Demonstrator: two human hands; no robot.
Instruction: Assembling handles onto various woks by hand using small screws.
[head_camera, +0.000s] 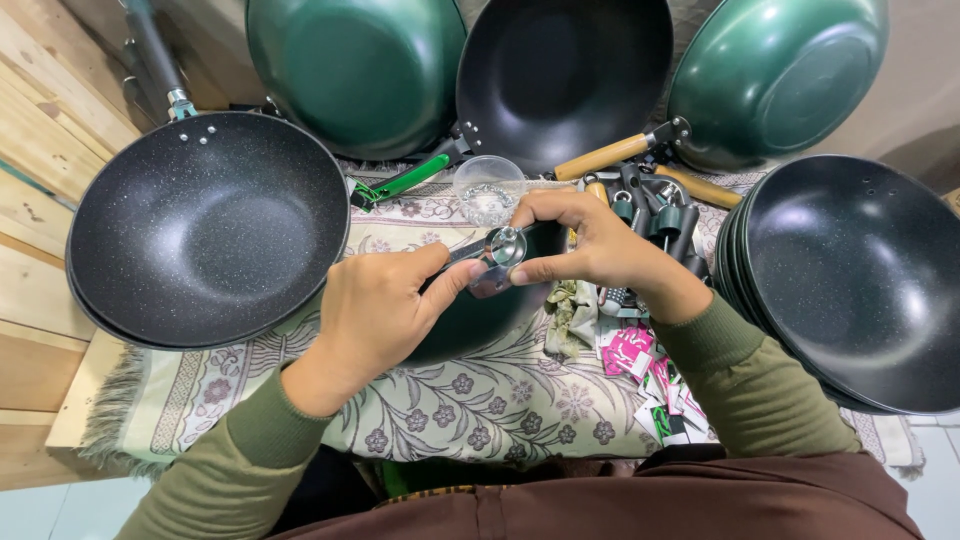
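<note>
Left hand (375, 315) grips a dark pan (470, 320) at centre, over the cloth (480, 400). Right hand (590, 245) pinches a small metal fitting (505, 247) against its bracket. Advise holding the pan steady and the fitting square, fingers clear of the joint.

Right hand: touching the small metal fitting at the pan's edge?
Touching. The head view shows the right hand with thumb and fingertips pinched directly on the small metal fitting, no gap.
</note>
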